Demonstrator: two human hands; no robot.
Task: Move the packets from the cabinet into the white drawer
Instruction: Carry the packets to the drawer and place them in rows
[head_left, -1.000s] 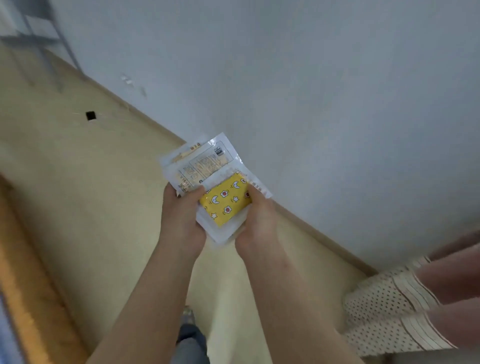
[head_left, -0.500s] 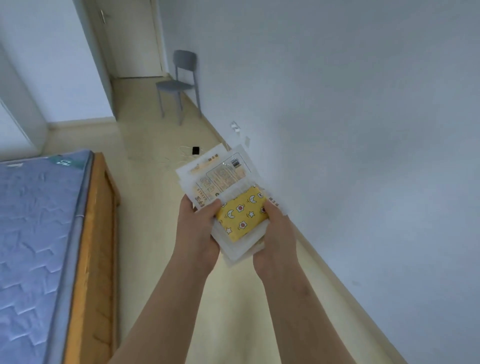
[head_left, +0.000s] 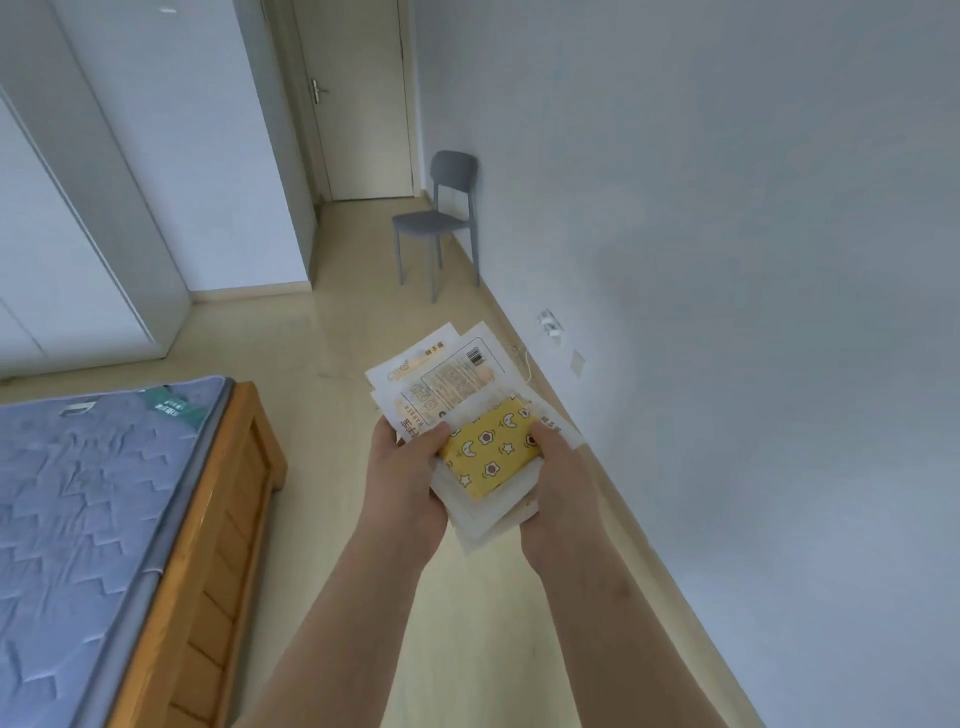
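I hold a stack of flat white packets (head_left: 441, 374) in front of me with both hands. A small yellow packet (head_left: 491, 449) with moon, star and flower prints lies on top of the stack. My left hand (head_left: 402, 486) grips the stack's left side with the thumb on top. At the right side, my right hand (head_left: 563, 480) grips the stack, its thumb touching the yellow packet. No cabinet shelf or white drawer shows in this view.
A bed with a blue-grey mattress (head_left: 78, 519) and wooden frame (head_left: 218, 525) stands at the left. A grey chair (head_left: 441, 223) stands by the wall ahead, near a closed door (head_left: 358, 98). White wardrobe doors (head_left: 67, 208) are at the far left. Pale floor runs between bed and wall.
The view has swung up and left from the wall and floor to the room, bringing the bed, chair and door into sight. Both hands keep the same hold on the packets.
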